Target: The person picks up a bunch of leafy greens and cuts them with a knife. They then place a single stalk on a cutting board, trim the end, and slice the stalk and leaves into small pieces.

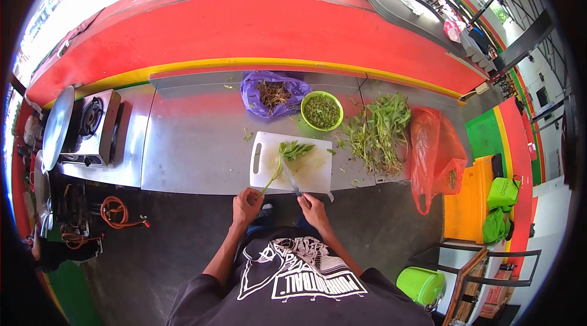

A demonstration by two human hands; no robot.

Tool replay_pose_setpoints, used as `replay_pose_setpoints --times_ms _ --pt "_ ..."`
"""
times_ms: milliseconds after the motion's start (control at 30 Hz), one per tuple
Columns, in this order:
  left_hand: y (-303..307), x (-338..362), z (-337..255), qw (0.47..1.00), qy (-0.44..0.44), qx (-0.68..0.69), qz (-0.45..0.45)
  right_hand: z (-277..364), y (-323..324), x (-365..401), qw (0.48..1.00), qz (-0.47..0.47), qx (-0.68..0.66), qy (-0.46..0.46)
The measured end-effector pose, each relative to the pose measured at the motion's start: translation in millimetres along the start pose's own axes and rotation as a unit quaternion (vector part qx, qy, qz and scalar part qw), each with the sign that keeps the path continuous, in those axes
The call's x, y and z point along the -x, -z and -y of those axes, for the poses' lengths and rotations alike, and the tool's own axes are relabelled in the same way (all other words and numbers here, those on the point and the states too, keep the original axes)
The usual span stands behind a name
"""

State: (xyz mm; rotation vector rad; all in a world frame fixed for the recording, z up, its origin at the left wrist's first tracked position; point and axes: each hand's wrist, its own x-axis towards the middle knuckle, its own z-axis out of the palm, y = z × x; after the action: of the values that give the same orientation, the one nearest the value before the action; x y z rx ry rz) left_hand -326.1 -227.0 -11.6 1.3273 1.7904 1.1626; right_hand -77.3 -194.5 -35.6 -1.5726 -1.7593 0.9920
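Observation:
My left hand [246,205] is closed around the stem end of a leafy green sprig [296,150], whose leaves lie on the white cutting board [318,174]. In my right hand [314,210] is a knife [290,178], its blade pointing away from me over the board, close beside the stem. Behind the board stands a lime-green bowl [322,127] full of small cut greens. Left of that bowl, a purple plastic bag [251,95] holds brown roots or stems. A pile of uncut leafy greens [382,133] lies to the right of the board.
A red plastic bag [433,142] hangs over the counter's right end. On the left of the steel counter [189,142] stands a gas stove [95,124] with a large round metal lid or pan [59,127] beside it. A red wall [244,29] runs along the back.

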Motion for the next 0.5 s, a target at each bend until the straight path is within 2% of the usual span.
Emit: replay_pose_setpoints --times_ms 100,167,333,433,500 --pt "2.2 0.1 -1.4 1.0 0.002 0.012 -0.006 14.6 11.8 0.4 0.998 0.035 0.008 -0.051" --pt "4.3 -0.2 -4.9 1.0 0.029 -0.002 -0.003 23.8 17.8 -0.8 0.998 0.039 0.013 -0.046" --pt "6.1 -1.4 0.5 1.0 0.008 -0.01 -0.007 19.8 22.7 -6.1 0.994 0.064 0.072 -0.043" --pt "7.1 -0.6 3.9 1.0 0.014 -0.01 -0.003 14.8 23.5 -8.2 0.996 0.05 0.072 -0.008" --pt "8.4 0.2 4.9 1.0 0.021 -0.009 -0.001 13.1 25.1 -9.9 0.987 0.037 0.148 0.048"
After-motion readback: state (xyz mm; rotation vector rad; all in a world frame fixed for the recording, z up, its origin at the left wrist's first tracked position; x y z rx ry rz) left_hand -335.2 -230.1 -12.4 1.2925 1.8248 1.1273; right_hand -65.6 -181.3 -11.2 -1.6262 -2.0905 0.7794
